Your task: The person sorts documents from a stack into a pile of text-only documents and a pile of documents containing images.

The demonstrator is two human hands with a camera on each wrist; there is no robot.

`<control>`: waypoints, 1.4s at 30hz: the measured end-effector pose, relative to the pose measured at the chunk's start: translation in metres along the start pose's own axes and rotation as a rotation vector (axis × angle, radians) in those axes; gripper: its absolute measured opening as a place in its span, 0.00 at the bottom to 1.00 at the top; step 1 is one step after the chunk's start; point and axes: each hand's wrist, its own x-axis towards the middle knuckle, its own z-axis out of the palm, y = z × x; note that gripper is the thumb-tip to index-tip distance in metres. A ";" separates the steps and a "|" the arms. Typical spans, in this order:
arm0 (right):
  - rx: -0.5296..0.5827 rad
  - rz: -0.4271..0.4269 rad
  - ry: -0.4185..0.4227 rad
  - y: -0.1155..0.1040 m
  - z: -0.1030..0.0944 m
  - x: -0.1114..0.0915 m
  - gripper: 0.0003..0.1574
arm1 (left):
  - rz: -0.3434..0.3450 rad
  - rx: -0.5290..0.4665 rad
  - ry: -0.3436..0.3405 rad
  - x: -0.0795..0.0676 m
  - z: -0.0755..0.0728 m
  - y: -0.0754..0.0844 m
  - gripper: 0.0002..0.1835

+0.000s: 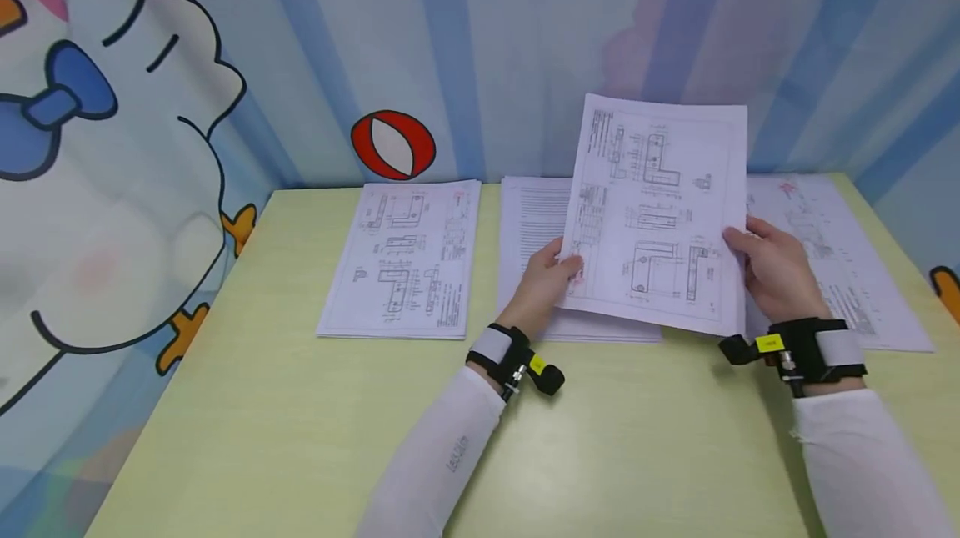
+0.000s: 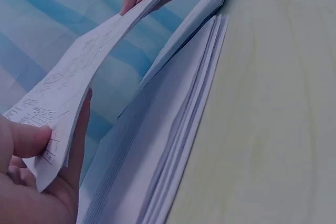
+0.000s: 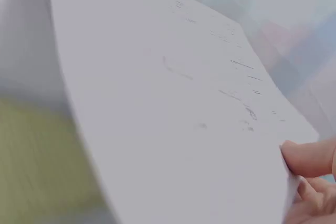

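Note:
A thin stack of paper sheets [image 1: 656, 213], its top sheet printed with technical drawings, is held up above the table between both hands. My left hand [image 1: 542, 286] pinches its left edge near the lower corner, thumb on the printed face; the left wrist view shows the sheets' [image 2: 79, 72] thickness and slight bend. On the opposite edge my right hand [image 1: 780, 267] grips with the thumb in front and the fingers behind. Below the held sheets lies a middle pile of text-printed paper [image 1: 532, 217], partly covered from view.
To the left lies another pile of drawing sheets [image 1: 401, 263]. A third paper pile [image 1: 847, 271] lies at the right, partly behind the right hand. The pale yellow table [image 1: 300, 438] meets a printed curtain [image 1: 510, 62] at its back edge.

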 end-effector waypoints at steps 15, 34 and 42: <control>-0.059 -0.134 0.132 0.052 0.076 0.040 0.38 | 0.098 0.117 0.152 -0.027 -0.085 0.013 0.15; -0.223 -0.032 -0.260 0.027 0.243 -0.018 0.29 | 0.037 0.263 0.375 -0.069 -0.210 0.024 0.21; -0.346 -0.002 -0.262 0.053 0.283 -0.004 0.22 | -0.106 0.477 0.502 -0.073 -0.246 0.021 0.23</control>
